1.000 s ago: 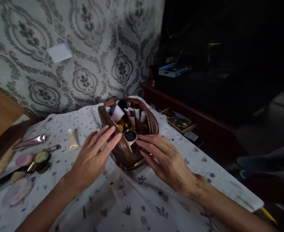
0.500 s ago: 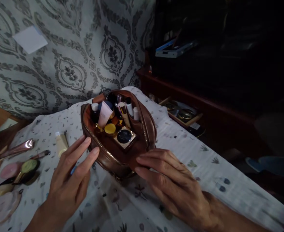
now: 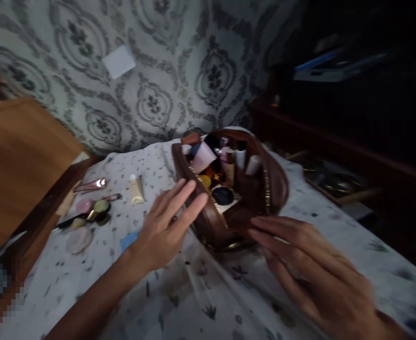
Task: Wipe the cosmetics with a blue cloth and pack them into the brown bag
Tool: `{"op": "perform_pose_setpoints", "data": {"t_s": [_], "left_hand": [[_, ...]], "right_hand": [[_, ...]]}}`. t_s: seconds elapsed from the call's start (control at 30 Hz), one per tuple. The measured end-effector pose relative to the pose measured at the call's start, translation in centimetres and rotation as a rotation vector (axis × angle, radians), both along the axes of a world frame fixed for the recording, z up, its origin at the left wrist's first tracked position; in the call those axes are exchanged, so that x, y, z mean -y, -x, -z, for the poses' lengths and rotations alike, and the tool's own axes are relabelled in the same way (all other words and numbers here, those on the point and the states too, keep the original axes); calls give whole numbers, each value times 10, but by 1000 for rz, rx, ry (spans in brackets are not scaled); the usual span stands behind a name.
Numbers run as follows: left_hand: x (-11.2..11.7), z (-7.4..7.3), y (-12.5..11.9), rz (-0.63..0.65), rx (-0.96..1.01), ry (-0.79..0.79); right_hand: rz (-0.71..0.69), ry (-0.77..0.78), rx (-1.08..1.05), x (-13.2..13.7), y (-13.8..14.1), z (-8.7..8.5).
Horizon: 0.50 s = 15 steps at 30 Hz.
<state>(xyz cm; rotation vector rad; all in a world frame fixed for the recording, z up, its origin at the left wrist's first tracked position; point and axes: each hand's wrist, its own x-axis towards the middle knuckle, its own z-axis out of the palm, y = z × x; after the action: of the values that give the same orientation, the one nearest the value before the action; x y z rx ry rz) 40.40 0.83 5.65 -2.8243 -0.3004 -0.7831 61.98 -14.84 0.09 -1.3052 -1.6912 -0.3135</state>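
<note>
A brown zip-top cosmetic bag (image 3: 261, 189) stands open on a white cloth with small prints (image 3: 201, 293). Several tubes, bottles and a dark round compact (image 3: 223, 195) stick up inside it. My left hand (image 3: 165, 226) lies open, fingers stretched, its fingertips at the bag's left zipper edge. On the other side my right hand (image 3: 310, 264), somewhat blurred, is open too, with its fingertips at the bag's front right corner. Neither hand holds anything.
Loose cosmetics lie on the cloth at the left: a pale tube (image 3: 136, 190), a pink metallic tube (image 3: 91, 185), a green-lidded pot (image 3: 101, 206), a round pink puff (image 3: 77, 240). A wooden board (image 3: 20, 160) rises at the left, patterned wallpaper (image 3: 158, 71) behind, a dark cabinet (image 3: 353, 156) right.
The view has swung left, so the bag now sits right of centre. My left hand has come back up against the bag's left edge; my right hand stays at its front.
</note>
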Motion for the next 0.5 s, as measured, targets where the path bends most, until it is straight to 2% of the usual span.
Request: {"op": "perform_pose_setpoints", "data": {"t_s": [0.1,0.2,0.4,0.5], "left_hand": [[4,5,9,-71,-65,25],[7,15,28,-116,-158,65],[-5,54,98,-331,-331,269],[-16,70,131,-433,-375,391]], "right_hand": [[16,-10,30,-6,-1,2],[39,-30,66,-11,0,4],[129,-51,12,-13,16,-3],[45,-84,27,-12,34,-14]]}}
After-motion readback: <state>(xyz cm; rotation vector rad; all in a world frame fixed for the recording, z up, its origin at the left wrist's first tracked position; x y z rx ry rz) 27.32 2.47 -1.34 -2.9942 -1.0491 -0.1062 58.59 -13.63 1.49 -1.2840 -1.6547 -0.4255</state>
